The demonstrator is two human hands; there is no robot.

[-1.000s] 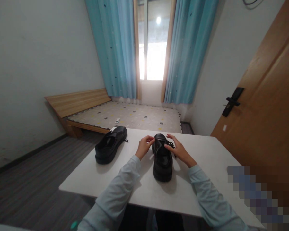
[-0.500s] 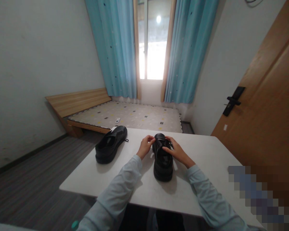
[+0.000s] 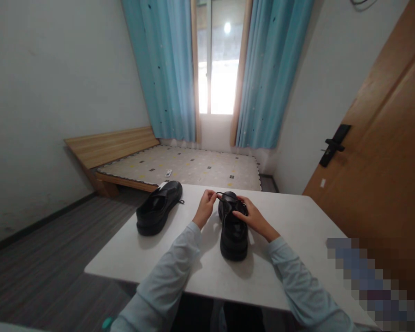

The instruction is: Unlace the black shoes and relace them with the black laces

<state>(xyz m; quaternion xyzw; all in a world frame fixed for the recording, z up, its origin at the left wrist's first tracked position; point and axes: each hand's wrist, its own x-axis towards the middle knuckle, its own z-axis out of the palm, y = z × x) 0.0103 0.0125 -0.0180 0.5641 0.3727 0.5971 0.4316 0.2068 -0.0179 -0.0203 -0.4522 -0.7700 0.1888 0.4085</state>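
Note:
A black lace-up shoe (image 3: 234, 237) stands on the white table in front of me, its heel towards me. Pinched in my left hand (image 3: 204, 207) is a black shoelace (image 3: 220, 193), which stretches from the shoe's front to my fingertips. My right hand (image 3: 254, 216) is closed on the right side of the same shoe, thumb over the tongue area and fingers around the far side, partly hidden. A second black shoe (image 3: 158, 212) rests on the table to the left, apart from both hands, with a small lace loop (image 3: 181, 201) sticking out.
The white table (image 3: 124, 263) ends just in front of my legs. Beyond it is a bed (image 3: 200, 161) with a small white remote-like object (image 3: 168, 173) on it. A wooden door (image 3: 376, 138) with a black handle stands on the right.
My left hand has moved a little left, away from the shoe, drawing the lace out to the side. My right hand and both shoes stay in place.

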